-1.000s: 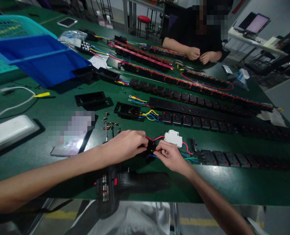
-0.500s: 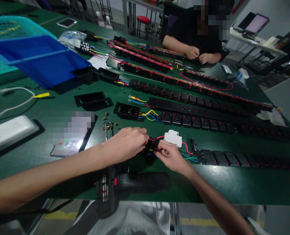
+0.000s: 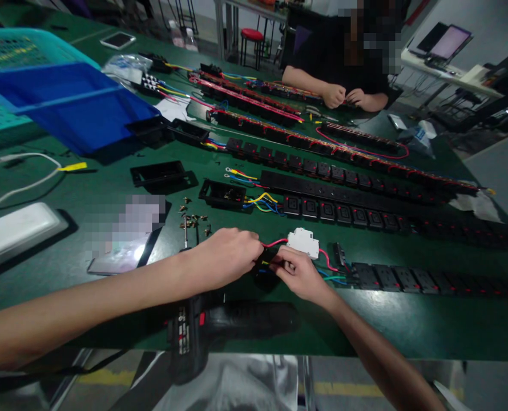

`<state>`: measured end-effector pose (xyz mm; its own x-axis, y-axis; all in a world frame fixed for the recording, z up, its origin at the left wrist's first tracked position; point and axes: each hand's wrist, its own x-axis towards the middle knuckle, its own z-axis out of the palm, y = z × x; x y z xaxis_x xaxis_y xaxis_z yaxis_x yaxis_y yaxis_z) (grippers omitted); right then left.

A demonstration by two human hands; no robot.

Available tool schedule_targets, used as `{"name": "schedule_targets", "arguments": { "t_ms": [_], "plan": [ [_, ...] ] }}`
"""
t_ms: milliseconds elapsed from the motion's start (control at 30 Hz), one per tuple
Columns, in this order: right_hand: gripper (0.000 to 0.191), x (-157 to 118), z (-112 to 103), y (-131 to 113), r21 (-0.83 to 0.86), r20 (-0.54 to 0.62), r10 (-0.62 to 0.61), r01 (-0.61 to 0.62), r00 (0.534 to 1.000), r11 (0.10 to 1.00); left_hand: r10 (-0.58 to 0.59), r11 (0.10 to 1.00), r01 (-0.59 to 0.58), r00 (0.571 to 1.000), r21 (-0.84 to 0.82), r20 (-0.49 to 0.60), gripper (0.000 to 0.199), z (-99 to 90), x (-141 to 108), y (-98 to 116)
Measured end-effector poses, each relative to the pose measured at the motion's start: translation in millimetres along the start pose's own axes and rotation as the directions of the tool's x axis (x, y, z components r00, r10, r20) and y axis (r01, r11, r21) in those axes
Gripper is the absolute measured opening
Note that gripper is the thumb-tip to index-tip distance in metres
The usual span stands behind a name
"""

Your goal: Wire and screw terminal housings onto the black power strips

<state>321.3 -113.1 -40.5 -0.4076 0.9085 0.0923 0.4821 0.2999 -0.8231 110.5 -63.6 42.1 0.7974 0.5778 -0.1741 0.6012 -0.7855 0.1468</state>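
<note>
My bare arms and hands

My left forearm [image 3: 87, 308] enters from the left edge of the view, long and smooth, tapering to a narrow wrist. My right forearm [image 3: 378, 354] enters from the near right, thinner-looking and partly in shade. My left hand [image 3: 228, 257] is seen from the back, rounded and smooth across the knuckles. My right hand [image 3: 299, 275] is smaller in view, its bony knuckles standing out. The skin is bare up to both edges of the view.

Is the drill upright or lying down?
Lying down: the drill rests on its side on the bench, its grip hanging past the edge.
</note>
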Motion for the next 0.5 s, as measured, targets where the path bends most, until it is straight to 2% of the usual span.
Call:
{"name": "schedule_targets", "arguments": {
  "t_ms": [67,167,300,400,500],
  "plan": [
    [0.012,0,-1,-1,-0.002,-0.01,0.003,-0.003,1.0,1.0,0.028,0.996,-0.028,1.0,-0.08,0.002,0.012,-0.5,-4,-7],
    [0.012,-1,-1,-2,-0.006,-0.023,0.008,-0.009,1.0,1.0,0.068,0.98,-0.08,0.995,-0.183,-0.072,0.008,1.9,-11,-20],
    [0.01,-1,-1,-3,-0.011,-0.022,0.005,-0.005,1.0,1.0,0.096,0.953,-0.127,0.988,-0.274,-0.123,0.045,9.4,-20,-37],
    [0.009,-1,-1,-2,-0.018,-0.021,-0.004,0.003,1.0,1.0,0.121,0.929,-0.15,0.987,-0.339,-0.105,0.05,18.0,-24,-44],
    [0.011,-1,-1,-2,-0.027,-0.02,-0.013,0.012,1.0,1.0,0.113,0.907,-0.166,0.981,-0.387,-0.156,0.053,27.0,-25,-45]
  ]
}}
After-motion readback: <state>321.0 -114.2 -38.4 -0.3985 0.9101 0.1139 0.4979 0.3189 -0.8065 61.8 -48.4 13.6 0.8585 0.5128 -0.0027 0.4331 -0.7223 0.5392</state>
